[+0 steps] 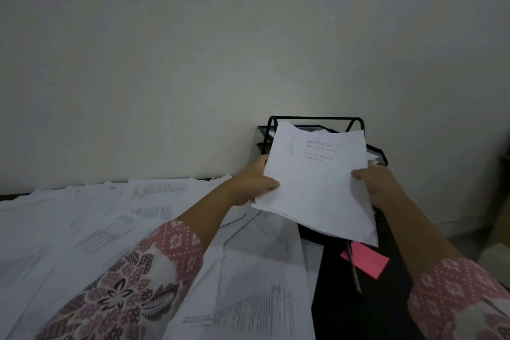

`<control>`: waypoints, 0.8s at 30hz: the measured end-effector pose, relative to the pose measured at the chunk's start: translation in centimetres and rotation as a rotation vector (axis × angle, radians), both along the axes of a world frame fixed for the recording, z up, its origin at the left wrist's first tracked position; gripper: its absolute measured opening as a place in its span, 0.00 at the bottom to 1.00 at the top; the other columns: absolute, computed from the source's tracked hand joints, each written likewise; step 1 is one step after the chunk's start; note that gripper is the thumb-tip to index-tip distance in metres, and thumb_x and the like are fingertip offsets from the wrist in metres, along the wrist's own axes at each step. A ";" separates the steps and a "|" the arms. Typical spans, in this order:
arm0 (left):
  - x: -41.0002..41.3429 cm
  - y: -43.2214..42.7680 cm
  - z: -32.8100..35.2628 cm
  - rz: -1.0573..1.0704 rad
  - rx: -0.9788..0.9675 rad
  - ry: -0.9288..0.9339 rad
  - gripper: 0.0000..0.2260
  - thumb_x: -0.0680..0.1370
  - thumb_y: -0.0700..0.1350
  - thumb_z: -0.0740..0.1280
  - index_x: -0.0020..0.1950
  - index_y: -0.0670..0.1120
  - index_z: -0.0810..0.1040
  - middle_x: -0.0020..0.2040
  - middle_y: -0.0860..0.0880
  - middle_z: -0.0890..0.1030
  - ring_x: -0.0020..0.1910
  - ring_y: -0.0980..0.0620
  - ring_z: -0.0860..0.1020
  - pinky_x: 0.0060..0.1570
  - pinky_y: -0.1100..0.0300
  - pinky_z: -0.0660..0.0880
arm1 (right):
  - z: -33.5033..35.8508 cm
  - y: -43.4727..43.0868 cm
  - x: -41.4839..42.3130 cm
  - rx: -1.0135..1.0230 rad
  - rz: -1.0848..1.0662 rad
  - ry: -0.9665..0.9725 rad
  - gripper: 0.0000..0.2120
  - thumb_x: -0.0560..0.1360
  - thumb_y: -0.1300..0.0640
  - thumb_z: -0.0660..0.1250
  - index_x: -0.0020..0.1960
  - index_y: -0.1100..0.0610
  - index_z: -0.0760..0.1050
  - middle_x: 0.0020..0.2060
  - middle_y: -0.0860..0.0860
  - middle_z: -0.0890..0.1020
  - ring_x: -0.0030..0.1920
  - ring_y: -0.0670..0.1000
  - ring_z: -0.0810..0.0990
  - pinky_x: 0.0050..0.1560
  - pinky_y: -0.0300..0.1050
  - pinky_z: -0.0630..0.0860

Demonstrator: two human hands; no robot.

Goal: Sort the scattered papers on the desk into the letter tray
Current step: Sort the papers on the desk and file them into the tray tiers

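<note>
I hold a stack of white papers (pixel 317 182) in the air with both hands. My left hand (pixel 252 183) grips its left edge, thumb on top. My right hand (pixel 378 185) grips the right edge. The far end of the stack reaches over the black wire letter tray (pixel 317 119), which stands against the wall at the back right of the desk. The stack hides most of the tray. Several printed sheets (pixel 116 229) lie scattered over the desk to the left and in front.
A pink sticky note pad (pixel 368 259) and a thin pen (pixel 354 273) lie on the dark desk surface (pixel 358 312) below the stack. A plain pale wall rises behind the desk. The floor shows at the far right.
</note>
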State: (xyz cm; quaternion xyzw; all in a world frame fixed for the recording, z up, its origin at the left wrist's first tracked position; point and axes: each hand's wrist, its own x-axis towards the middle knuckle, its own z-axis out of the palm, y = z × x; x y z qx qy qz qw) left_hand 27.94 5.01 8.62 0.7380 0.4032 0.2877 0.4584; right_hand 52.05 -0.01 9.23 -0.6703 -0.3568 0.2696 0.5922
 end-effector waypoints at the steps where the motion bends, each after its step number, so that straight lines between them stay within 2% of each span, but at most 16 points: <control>1: 0.7 0.3 0.2 0.020 0.010 0.009 0.27 0.78 0.37 0.62 0.74 0.49 0.55 0.64 0.48 0.68 0.57 0.49 0.69 0.48 0.58 0.72 | 0.1 -0.1 0.4 0.000 0.000 0.050 0.12 0.77 0.66 0.62 0.60 0.67 0.73 0.57 0.64 0.77 0.42 0.56 0.74 0.50 0.50 0.73; 3: 2.0 0.8 0.7 0.058 0.009 0.004 0.27 0.78 0.37 0.62 0.74 0.48 0.56 0.65 0.47 0.68 0.57 0.48 0.69 0.49 0.57 0.71 | 0.3 -0.4 1.1 -0.010 0.016 0.129 0.10 0.77 0.64 0.64 0.57 0.66 0.74 0.46 0.60 0.78 0.36 0.53 0.72 0.37 0.46 0.71; 4: 2.6 1.0 1.0 0.074 0.003 0.003 0.27 0.78 0.36 0.62 0.74 0.48 0.56 0.66 0.46 0.68 0.57 0.48 0.69 0.50 0.57 0.71 | 0.4 -0.5 1.5 -0.034 0.023 0.141 0.07 0.77 0.62 0.64 0.53 0.65 0.74 0.44 0.58 0.77 0.35 0.53 0.72 0.33 0.45 0.68; 6: 3.9 1.5 1.4 0.097 -0.012 -0.001 0.26 0.77 0.37 0.62 0.73 0.47 0.58 0.65 0.45 0.69 0.56 0.48 0.69 0.51 0.56 0.70 | 0.2 -0.8 2.5 -0.090 0.012 0.135 0.08 0.76 0.59 0.66 0.49 0.64 0.73 0.49 0.58 0.74 0.35 0.53 0.70 0.32 0.44 0.65; 8: 4.9 1.8 1.8 0.110 -0.015 0.012 0.24 0.77 0.37 0.62 0.72 0.45 0.59 0.62 0.45 0.68 0.55 0.48 0.68 0.47 0.58 0.69 | -0.2 -1.1 3.2 -0.109 -0.009 0.132 0.08 0.75 0.58 0.67 0.44 0.63 0.72 0.49 0.58 0.72 0.35 0.54 0.70 0.31 0.44 0.65; 10: 6.0 2.1 2.0 0.129 -0.015 0.035 0.23 0.77 0.38 0.62 0.70 0.44 0.60 0.59 0.46 0.67 0.53 0.48 0.68 0.41 0.59 0.68 | -0.5 -1.5 3.8 -0.117 -0.004 0.193 0.07 0.74 0.59 0.67 0.45 0.63 0.73 0.46 0.58 0.74 0.35 0.54 0.72 0.28 0.45 0.71; 12: 7.0 2.2 2.2 0.147 -0.016 0.039 0.23 0.77 0.38 0.61 0.71 0.43 0.58 0.59 0.45 0.68 0.52 0.48 0.68 0.38 0.60 0.68 | -1.0 -1.8 4.3 -0.096 0.034 0.337 0.06 0.73 0.60 0.67 0.46 0.63 0.72 0.44 0.58 0.75 0.39 0.56 0.76 0.25 0.44 0.79; 14: 7.9 2.5 2.0 0.152 -0.018 0.018 0.24 0.77 0.37 0.61 0.72 0.43 0.57 0.62 0.44 0.68 0.52 0.48 0.68 0.39 0.60 0.69 | -1.6 -1.9 4.7 -0.063 0.033 0.425 0.05 0.72 0.64 0.67 0.45 0.62 0.71 0.48 0.60 0.75 0.48 0.58 0.78 0.30 0.48 0.81; 15: 8.2 2.6 2.0 0.153 -0.010 0.010 0.24 0.77 0.37 0.61 0.72 0.43 0.57 0.61 0.44 0.68 0.52 0.49 0.68 0.40 0.60 0.69 | -1.8 -1.9 4.8 -0.056 0.027 0.434 0.04 0.72 0.66 0.67 0.44 0.63 0.71 0.50 0.61 0.74 0.49 0.59 0.78 0.31 0.46 0.81; 16: 8.6 2.7 1.8 0.156 0.019 0.015 0.23 0.77 0.37 0.60 0.71 0.42 0.58 0.59 0.44 0.69 0.52 0.49 0.68 0.40 0.60 0.69 | -1.8 -2.0 4.8 -0.056 0.027 0.422 0.04 0.72 0.68 0.65 0.42 0.64 0.70 0.48 0.62 0.74 0.45 0.58 0.79 0.26 0.41 0.79; 18: 9.0 2.9 1.5 0.194 0.170 0.130 0.21 0.77 0.41 0.60 0.69 0.41 0.62 0.60 0.44 0.69 0.55 0.48 0.69 0.45 0.58 0.71 | -1.8 -1.9 4.9 -0.053 0.038 0.379 0.07 0.74 0.71 0.61 0.39 0.64 0.68 0.40 0.60 0.74 0.30 0.55 0.78 0.17 0.32 0.67; 19: 9.1 3.2 1.3 0.225 0.267 0.224 0.20 0.77 0.43 0.61 0.68 0.41 0.64 0.62 0.43 0.68 0.60 0.46 0.68 0.52 0.56 0.71 | -1.6 -1.9 4.8 -0.037 0.040 0.371 0.09 0.75 0.72 0.60 0.38 0.64 0.67 0.37 0.58 0.73 0.26 0.54 0.76 0.16 0.31 0.64; 21: 9.0 4.0 0.7 0.258 0.386 0.361 0.21 0.79 0.49 0.60 0.69 0.41 0.66 0.68 0.41 0.59 0.69 0.42 0.58 0.64 0.52 0.63 | -1.1 -1.7 5.0 -0.014 0.044 0.365 0.09 0.76 0.72 0.59 0.38 0.63 0.67 0.36 0.57 0.72 0.29 0.53 0.72 0.16 0.31 0.65; 23: 8.6 4.9 0.1 0.213 0.433 0.398 0.23 0.81 0.53 0.55 0.73 0.45 0.63 0.75 0.42 0.50 0.74 0.43 0.46 0.71 0.50 0.53 | -0.7 -1.3 5.4 -0.032 0.044 0.324 0.06 0.76 0.72 0.60 0.42 0.63 0.70 0.37 0.57 0.73 0.32 0.52 0.71 0.17 0.31 0.67; 24: 8.4 5.4 -0.2 0.172 0.478 0.397 0.23 0.82 0.53 0.53 0.75 0.46 0.62 0.77 0.42 0.49 0.76 0.45 0.43 0.73 0.49 0.48 | -0.5 -1.1 5.6 -0.050 0.041 0.293 0.05 0.76 0.71 0.60 0.46 0.63 0.70 0.37 0.57 0.73 0.32 0.52 0.71 0.17 0.31 0.67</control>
